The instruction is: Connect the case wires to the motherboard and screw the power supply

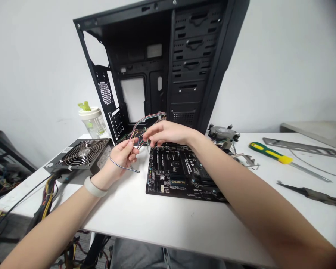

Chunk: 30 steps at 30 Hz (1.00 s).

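A black motherboard (pixel 182 172) lies flat on the white table (pixel 162 220), in front of an upright open black computer case (pixel 168 63). A bundle of thin coloured wires (pixel 145 121) runs out of the case toward my hands. My left hand (pixel 122 155), with a white band at the wrist, is closed around several of these wires just left of the board; one grey wire loops below it. My right hand (pixel 168 132) hovers over the board's far left corner, its fingertips pinched on the same wires.
A power supply with a round fan grille (pixel 82 157) and trailing cables sits at the left. Behind it stands a clear jar (pixel 93 121). A cooler fan (pixel 222 133), a green-yellow screwdriver (pixel 280 158), a metal I/O plate (pixel 302 147) and pliers (pixel 313 194) lie at the right.
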Available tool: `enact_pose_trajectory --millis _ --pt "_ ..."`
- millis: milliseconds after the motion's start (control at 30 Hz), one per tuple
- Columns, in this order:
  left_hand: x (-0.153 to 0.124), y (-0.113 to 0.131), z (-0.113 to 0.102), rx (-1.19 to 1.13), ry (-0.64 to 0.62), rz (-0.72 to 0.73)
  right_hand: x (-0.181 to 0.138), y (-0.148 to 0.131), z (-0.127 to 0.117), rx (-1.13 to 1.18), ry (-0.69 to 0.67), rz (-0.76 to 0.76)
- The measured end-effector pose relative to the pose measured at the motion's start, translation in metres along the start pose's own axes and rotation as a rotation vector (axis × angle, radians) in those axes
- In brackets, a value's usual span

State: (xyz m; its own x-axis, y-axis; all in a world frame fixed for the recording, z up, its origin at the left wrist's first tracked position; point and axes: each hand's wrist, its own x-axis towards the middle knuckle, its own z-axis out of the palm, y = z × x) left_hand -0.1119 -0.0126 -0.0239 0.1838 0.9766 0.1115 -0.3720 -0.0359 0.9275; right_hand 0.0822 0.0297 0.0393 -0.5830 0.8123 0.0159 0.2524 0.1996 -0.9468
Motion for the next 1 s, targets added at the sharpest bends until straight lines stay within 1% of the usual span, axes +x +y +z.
enact_pose_trajectory --millis 67,167,300,367,433,533,633,700,767,800,833,900,933,967,1000 --pt "0.002 0.000 -0.001 0.007 0.020 0.016 -0.001 -0.004 0.003 0.049 0.066 -0.073" --pt "0.003 -0.002 -0.001 0.025 0.023 0.024 -0.001 -0.010 0.006 0.093 0.214 -0.235" --pt "0.002 -0.005 0.001 0.067 -0.042 -0.041 0.001 -0.011 0.010 -0.030 0.437 -0.413" --pt "0.000 -0.006 0.002 0.077 -0.072 -0.086 0.002 -0.010 0.013 -0.140 0.496 -0.472" --pt "0.000 -0.006 0.001 0.079 -0.089 -0.125 0.002 -0.009 0.017 -0.251 0.493 -0.499" --pt "0.001 -0.004 0.000 0.051 -0.111 -0.150 0.002 -0.009 0.023 -0.382 0.429 -0.499" --pt "0.003 -0.002 -0.001 0.044 -0.123 -0.135 0.001 -0.009 0.030 -0.506 0.327 -0.479" --pt "0.002 -0.002 0.000 0.088 -0.113 -0.100 0.000 -0.009 0.033 -0.573 0.234 -0.443" --pt "0.002 -0.003 0.001 0.131 -0.109 -0.074 -0.001 -0.010 0.032 -0.577 0.151 -0.405" --pt "0.001 -0.004 0.001 0.143 -0.109 -0.068 -0.002 -0.010 0.030 -0.552 0.145 -0.392" --pt "0.001 -0.004 0.001 0.143 -0.106 -0.063 -0.003 -0.011 0.027 -0.520 0.173 -0.379" --pt "0.000 -0.003 0.000 0.124 -0.087 -0.040 -0.005 -0.013 0.017 -0.482 0.272 -0.334" --pt "0.000 -0.002 0.000 0.109 -0.073 -0.024 -0.006 -0.013 0.012 -0.476 0.297 -0.284" --pt "0.000 -0.001 -0.001 0.094 -0.058 -0.007 -0.007 -0.013 0.008 -0.470 0.277 -0.208" --pt "0.000 0.000 -0.001 0.083 -0.047 0.007 -0.007 -0.012 0.007 -0.455 0.212 -0.119"
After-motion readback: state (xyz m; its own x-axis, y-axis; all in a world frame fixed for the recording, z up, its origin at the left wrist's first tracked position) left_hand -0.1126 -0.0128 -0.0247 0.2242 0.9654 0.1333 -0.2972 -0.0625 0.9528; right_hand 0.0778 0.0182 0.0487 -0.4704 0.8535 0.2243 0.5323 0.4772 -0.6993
